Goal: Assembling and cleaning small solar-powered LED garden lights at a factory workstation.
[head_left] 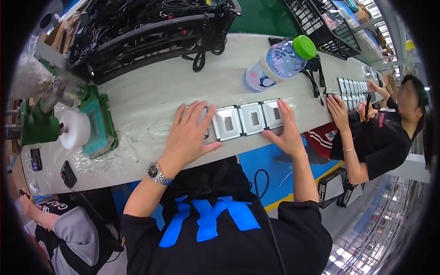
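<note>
Several square silver panels (251,118) with dark edges and a small grey window lie side by side in a row on the covered table. My left hand (190,133) rests over the left end of the row, fingers stretched out and partly hiding a panel beneath. At the right end, my right hand (289,130) has its fingers extended along the last panel's outer side, with the thumb at the near edge. Neither hand is wrapped round anything. Behind the row stands a clear plastic bottle (278,62) with a green cap.
A black crate (151,41) full of dark cables sits at the back left. A green press (39,123) with a white round part (74,129) stands left. A co-worker (382,133) works at the right beside more panels (355,87); another person (68,229) sits lower left.
</note>
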Demonstrator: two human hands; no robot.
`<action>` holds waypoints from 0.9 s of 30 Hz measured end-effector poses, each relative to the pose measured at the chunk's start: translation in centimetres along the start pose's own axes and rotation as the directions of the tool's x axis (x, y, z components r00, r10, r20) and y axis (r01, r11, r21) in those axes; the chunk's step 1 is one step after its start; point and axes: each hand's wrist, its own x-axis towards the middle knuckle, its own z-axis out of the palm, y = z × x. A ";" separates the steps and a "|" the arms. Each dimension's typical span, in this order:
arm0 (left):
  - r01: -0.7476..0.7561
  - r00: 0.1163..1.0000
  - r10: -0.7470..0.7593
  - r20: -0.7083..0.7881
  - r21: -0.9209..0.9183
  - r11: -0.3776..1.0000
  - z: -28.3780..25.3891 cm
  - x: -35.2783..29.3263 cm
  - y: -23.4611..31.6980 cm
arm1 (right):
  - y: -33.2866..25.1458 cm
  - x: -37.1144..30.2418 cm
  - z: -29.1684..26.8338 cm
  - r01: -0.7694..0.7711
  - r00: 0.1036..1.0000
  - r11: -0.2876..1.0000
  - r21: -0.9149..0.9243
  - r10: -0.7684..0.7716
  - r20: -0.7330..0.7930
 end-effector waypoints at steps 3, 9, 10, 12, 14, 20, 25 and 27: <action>0.017 0.998 -0.013 -0.061 0.065 0.998 0.1 -1.6 -0.2 | -1.4 0.5 1.0 -0.024 0.999 0.997 0.068 0.023 0.023; 0.171 0.984 -0.164 -0.070 0.113 0.979 -2.3 -5.3 -2.4 | -4.2 2.9 4.0 0.091 0.992 0.990 0.111 -0.100 0.079; 0.216 0.976 -0.208 -0.070 0.129 0.968 -2.9 -6.0 -2.8 | -4.6 3.1 4.9 0.155 0.985 0.985 0.074 -0.160 0.068; 0.161 0.983 -0.148 -0.111 0.114 0.980 -3.9 -6.3 -3.8 | -6.2 3.9 5.3 0.173 0.978 0.977 0.124 -0.185 0.096; 0.169 0.979 -0.151 -0.139 0.124 0.978 -4.5 -7.4 -4.5 | -8.0 4.7 6.0 0.186 0.980 0.982 0.025 -0.187 0.071; 0.047 0.978 -0.054 -0.204 -0.037 0.998 -2.4 -5.9 -4.0 | -8.5 7.9 4.7 0.590 0.797 0.790 -0.165 -0.538 0.274; -0.014 0.948 0.039 -0.317 0.081 0.997 -0.5 -7.4 -4.7 | -8.6 7.4 6.4 0.688 0.695 0.724 -0.054 -0.635 0.338; -0.031 0.938 0.054 -0.344 0.074 0.997 -0.5 -7.6 -5.0 | -10.2 7.8 6.3 0.769 0.636 0.632 -0.099 -0.738 0.224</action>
